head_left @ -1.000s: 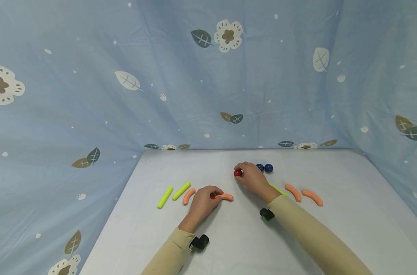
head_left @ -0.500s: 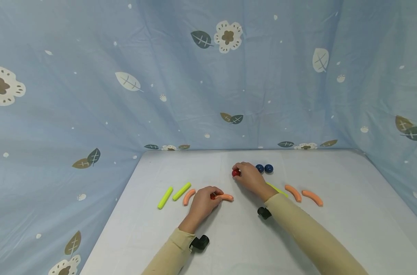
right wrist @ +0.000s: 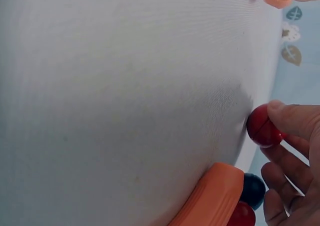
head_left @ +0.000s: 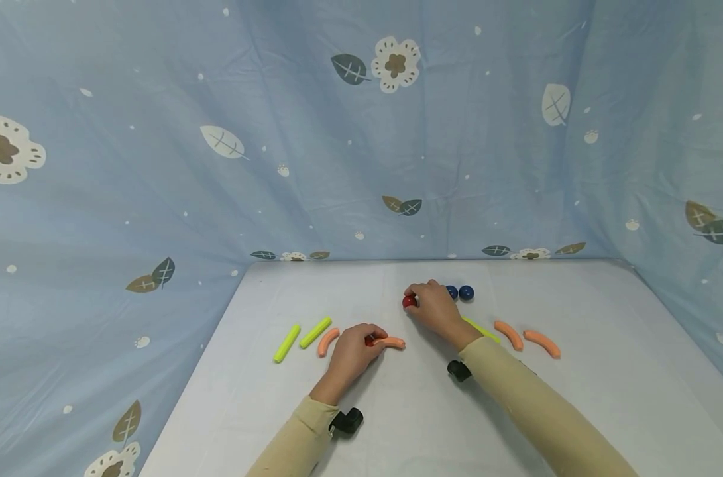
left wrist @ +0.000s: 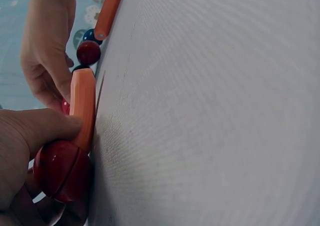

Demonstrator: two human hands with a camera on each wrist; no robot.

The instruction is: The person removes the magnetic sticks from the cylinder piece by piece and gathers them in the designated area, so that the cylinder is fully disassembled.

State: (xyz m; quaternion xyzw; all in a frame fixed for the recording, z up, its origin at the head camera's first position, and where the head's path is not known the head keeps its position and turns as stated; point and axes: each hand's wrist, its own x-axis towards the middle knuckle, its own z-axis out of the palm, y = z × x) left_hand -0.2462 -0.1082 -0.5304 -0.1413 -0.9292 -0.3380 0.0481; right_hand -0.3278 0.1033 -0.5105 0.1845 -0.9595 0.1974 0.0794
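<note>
My left hand (head_left: 355, 351) grips a red ball (left wrist: 62, 171) and the end of an orange curved tube (left wrist: 82, 106) beside it. Its thumb lies on the tube, and the fingers curl round the ball. Farther back and to the right, my right hand (head_left: 435, 308) pinches another red ball (right wrist: 264, 126) between thumb and finger at the white surface. Two dark blue balls (head_left: 466, 293) sit just right of that hand, one partly hidden by it. A yellow-green stick (head_left: 482, 329) lies partly under the right arm.
Two yellow-green sticks (head_left: 286, 343) and an orange curved tube (head_left: 328, 342) lie left of the left hand. Two more orange tubes (head_left: 541, 343) lie at right. A patterned blue cloth (head_left: 361, 132) stands behind the white table (head_left: 397, 424).
My right hand has shifted slightly left with its red ball, then stayed nearly still. The left hand has kept its place and its hold.
</note>
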